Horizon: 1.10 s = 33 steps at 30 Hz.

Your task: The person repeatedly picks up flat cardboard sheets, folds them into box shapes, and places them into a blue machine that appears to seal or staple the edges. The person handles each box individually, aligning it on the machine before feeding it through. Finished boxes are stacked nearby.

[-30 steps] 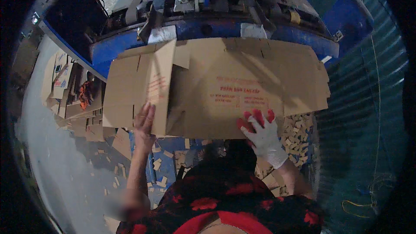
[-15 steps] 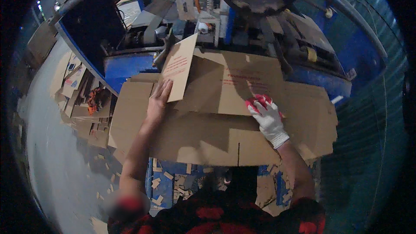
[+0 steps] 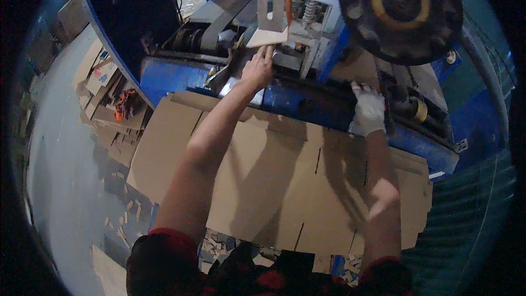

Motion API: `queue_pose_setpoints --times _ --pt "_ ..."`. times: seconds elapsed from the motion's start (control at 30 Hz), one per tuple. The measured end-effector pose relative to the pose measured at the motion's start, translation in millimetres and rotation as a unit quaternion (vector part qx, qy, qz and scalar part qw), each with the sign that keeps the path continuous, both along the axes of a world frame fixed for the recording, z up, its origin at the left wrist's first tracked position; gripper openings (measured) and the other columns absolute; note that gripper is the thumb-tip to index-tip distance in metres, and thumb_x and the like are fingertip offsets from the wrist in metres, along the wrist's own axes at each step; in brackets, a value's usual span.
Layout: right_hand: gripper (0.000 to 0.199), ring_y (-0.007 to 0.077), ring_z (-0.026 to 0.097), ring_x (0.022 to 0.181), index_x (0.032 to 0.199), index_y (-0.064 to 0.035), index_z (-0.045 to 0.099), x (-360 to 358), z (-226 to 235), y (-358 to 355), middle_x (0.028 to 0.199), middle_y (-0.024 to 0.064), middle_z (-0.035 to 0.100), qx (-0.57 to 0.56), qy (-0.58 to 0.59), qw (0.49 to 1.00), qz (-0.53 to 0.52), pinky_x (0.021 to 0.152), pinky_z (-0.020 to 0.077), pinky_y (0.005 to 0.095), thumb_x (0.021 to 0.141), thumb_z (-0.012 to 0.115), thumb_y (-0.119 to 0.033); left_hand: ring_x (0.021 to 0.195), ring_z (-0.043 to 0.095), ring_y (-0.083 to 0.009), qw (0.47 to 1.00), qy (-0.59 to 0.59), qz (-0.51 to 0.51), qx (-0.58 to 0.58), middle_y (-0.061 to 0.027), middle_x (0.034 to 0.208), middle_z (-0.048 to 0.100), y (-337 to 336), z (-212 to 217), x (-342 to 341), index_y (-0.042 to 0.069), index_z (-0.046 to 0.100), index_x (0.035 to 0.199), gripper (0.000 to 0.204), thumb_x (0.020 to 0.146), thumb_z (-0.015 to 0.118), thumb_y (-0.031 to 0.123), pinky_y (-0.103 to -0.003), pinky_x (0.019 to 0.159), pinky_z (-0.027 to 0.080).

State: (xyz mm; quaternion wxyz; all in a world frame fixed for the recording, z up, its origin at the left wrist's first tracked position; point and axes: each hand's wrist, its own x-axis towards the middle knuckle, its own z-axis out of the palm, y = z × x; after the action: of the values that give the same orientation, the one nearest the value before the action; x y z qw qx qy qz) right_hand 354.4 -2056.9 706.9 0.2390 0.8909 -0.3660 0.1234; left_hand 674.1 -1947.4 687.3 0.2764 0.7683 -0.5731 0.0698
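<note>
Cardboard piece at bare left hand, blue machine.

Big flat brown cardboard sheet lies slotted and creased across the middle, its far edge at twelve o'clock against the blue machine. A small cardboard flap sits tilted at eleven o'clock, fingertips of the bare left hand touching it.

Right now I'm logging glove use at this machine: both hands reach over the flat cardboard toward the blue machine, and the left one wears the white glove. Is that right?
Not quite. The head view shows the white glove on the right hand; the left hand is bare. Both do reach over the flat cardboard toward the blue machine.
</note>
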Motion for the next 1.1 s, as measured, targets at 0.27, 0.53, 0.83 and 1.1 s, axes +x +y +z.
queue_pose_setpoints --times 0.27,0.53,0.83,1.1 --pt "0.059 0.0381 0.047 0.121 0.142 -0.0115 0.040 -164 -26 143 0.131 0.0202 0.051 0.167 -0.169 0.967 -0.090 0.103 0.0374 0.0429 0.086 0.058 -0.012 0.121 0.049 -0.0300 0.981 -0.053 0.179 0.043 -0.0104 0.134 0.051 277 -46 37 0.010 0.058 0.121 0.041 0.082 0.064 0.022 -0.041 0.100 0.041" --pt "0.061 0.0382 0.037 0.132 0.137 -0.0070 0.044 -266 -69 298 0.140 0.0204 0.043 0.127 -0.096 0.958 -0.239 0.110 0.0237 0.0531 0.084 0.063 -0.030 0.126 0.040 -0.0383 0.922 0.057 0.343 0.170 -0.0206 0.138 0.043 462 -55 35 0.002 0.043 0.136 0.072 0.083 0.064 0.046 -0.046 0.100 0.038" --pt "0.084 0.0361 0.045 0.125 0.143 -0.0023 0.030 -332 -110 372 0.144 0.0210 0.036 0.156 -0.409 0.834 -0.335 0.100 0.0417 0.0435 0.077 0.076 -0.027 0.101 0.049 -0.0439 0.915 0.005 0.345 0.211 -0.0269 0.110 0.050 488 -43 49 0.001 0.058 0.109 0.075 0.066 0.073 0.061 -0.052 0.087 0.039" --pt "0.058 0.0248 0.055 0.110 0.136 -0.0061 0.039 -279 -51 371 0.128 0.0115 0.051 0.068 -0.723 0.666 -0.169 0.090 0.0484 0.0377 0.085 0.066 -0.004 0.103 0.057 -0.0221 0.935 0.284 0.086 -0.193 -0.0106 0.117 0.058 496 1 7 -0.001 0.056 0.115 0.043 0.077 0.075 0.006 -0.034 0.090 0.045"
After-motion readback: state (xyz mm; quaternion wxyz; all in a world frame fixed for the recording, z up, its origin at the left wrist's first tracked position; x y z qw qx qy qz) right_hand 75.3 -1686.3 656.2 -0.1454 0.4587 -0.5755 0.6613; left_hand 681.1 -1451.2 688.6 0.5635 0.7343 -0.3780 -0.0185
